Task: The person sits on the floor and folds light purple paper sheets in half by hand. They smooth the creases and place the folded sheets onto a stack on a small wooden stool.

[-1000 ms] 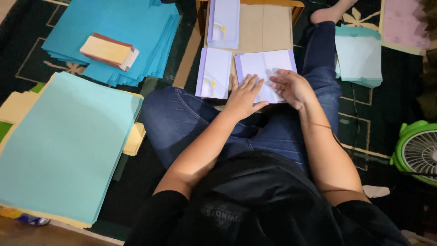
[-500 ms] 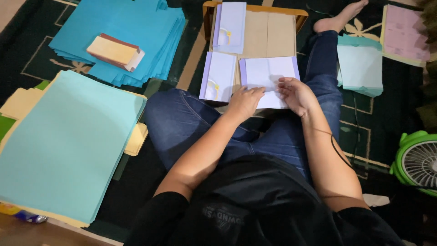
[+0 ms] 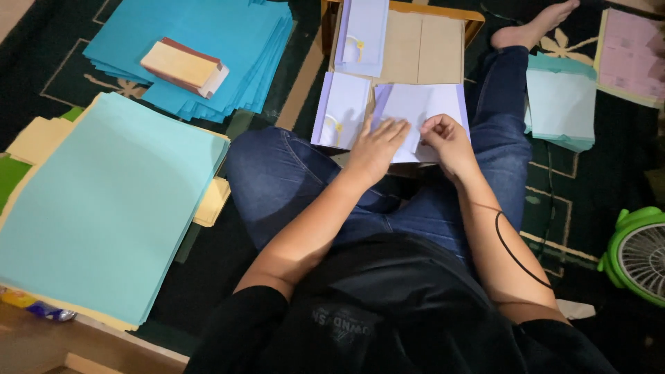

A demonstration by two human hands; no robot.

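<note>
Head view, looking down on a seated person with crossed legs in blue jeans on a dark patterned carpet (image 3: 277, 69). A low wooden desk (image 3: 422, 41) stands in front of the knees. On its near edge lies a pale lilac sheet (image 3: 415, 104), with the hands at work on its near half. The left hand (image 3: 377, 145) lies flat on the sheet, fingers (image 3: 395, 131) spread apart and pressing down. The right hand (image 3: 447, 138) has its fingers drawn together in a pinch at a white fold or strip on the sheet; what exactly is pinched is too small to tell.

Compared with the view half a second ago, the left hand has slid farther up the sheet and opened out, and the right hand has curled from a flat rest into a pinch. This reads as a shift from smoothing to folding or peeling at the sheet's near edge.

A second lilac sheet (image 3: 341, 109) lies just beside the first at the desk's near left corner, and a third lilac sheet (image 3: 364, 31) sits at the far left edge. On the carpet to the left lie a large light blue paper stack (image 3: 104, 208) and a darker blue stack (image 3: 235, 41) bearing a tan booklet (image 3: 181, 66). A green fan (image 3: 641, 253) stands at the right.
</note>
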